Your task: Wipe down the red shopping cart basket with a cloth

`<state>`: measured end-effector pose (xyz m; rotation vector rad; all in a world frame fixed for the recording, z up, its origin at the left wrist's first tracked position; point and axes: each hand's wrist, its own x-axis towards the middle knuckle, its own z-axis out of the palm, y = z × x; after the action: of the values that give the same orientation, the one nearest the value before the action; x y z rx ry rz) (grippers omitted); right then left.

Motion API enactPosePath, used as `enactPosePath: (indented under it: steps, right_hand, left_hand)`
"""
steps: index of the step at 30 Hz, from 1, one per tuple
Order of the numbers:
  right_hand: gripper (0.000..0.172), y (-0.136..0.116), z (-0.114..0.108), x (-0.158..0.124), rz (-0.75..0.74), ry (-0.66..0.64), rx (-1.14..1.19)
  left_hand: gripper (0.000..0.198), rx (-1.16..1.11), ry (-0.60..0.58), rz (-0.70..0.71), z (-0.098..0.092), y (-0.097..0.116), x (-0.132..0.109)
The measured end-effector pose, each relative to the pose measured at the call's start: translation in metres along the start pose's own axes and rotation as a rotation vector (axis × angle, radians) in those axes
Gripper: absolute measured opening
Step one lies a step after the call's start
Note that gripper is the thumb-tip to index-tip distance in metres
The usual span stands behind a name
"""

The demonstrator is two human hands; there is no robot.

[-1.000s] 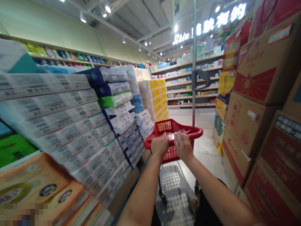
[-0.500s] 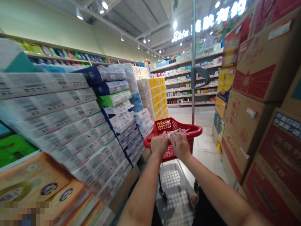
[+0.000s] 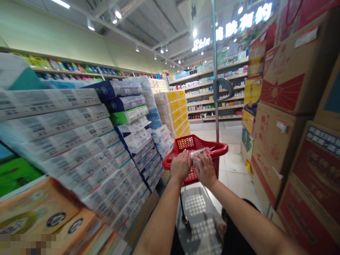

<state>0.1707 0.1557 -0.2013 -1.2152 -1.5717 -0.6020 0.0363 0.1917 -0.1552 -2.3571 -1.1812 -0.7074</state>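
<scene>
We are standing in a shop aisle under a grey ceiling with spot lamps. Tissue packs (image 3: 79, 141) are rising in a slanted wall on the left, their barcodes too blurred to read; one blue pack (image 3: 153, 115) is showing "2500". Brown and red cartons (image 3: 292, 78) with Chinese print we cannot make out are piling up on the right. Ahead, a lit sign (image 3: 201, 43) is reading "Skin" followed by white Chinese characters, above long shelves (image 3: 207, 92) of small goods. Yellow boxes (image 3: 179, 113) are standing beyond the tissue. The floor (image 3: 233, 166) is showing pale glossy tiles.

A red basket (image 3: 220, 148) is sitting in mid-aisle before us, its grey pole handle (image 3: 215, 88) standing upright. Our hands are resting together at its near rim: the left hand (image 3: 181, 165) is curling over the rim, and the right hand (image 3: 204, 169) is clamping a small pale slip (image 3: 198, 153) just above that rim, touching the left fingers.
</scene>
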Motion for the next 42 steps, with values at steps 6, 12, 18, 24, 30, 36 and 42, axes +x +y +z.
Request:
enactPosePath:
  steps: [6, 12, 18, 24, 30, 36, 42]
  right_hand:
    - [0.016, 0.005, -0.005, 0.025, 0.186, -0.083, 0.001]
    - [0.029, 0.008, -0.001, -0.009, 0.062, 0.041, -0.045]
    - [0.019, 0.012, -0.004, 0.014, 0.252, -0.054, -0.014]
    - [0.029, 0.009, -0.003, -0.005, 0.124, 0.038, -0.05]
    - [0.023, 0.012, -0.002, 0.001, 0.179, 0.01, -0.039]
    - [0.03, 0.018, 0.001, -0.015, 0.077, 0.086, -0.096]
    - [0.02, 0.019, -0.005, 0.01, 0.27, -0.005, -0.064]
  left_hand:
    - [0.044, 0.021, -0.041, -0.047, 0.002, 0.002, 0.0]
    - [0.043, 0.029, -0.024, -0.032, 0.0, 0.004, -0.001]
    - [0.044, 0.041, -0.021, -0.042, 0.001, 0.003, 0.0]
    - [0.044, 0.06, -0.003, -0.023, 0.002, 0.004, -0.002]
    - [0.045, 0.052, -0.009, -0.028, 0.0, 0.005, -0.002]
    - [0.043, 0.022, 0.0, -0.023, 0.0, 0.005, -0.002]
    - [0.043, 0.023, 0.002, -0.037, -0.001, 0.005, -0.002]
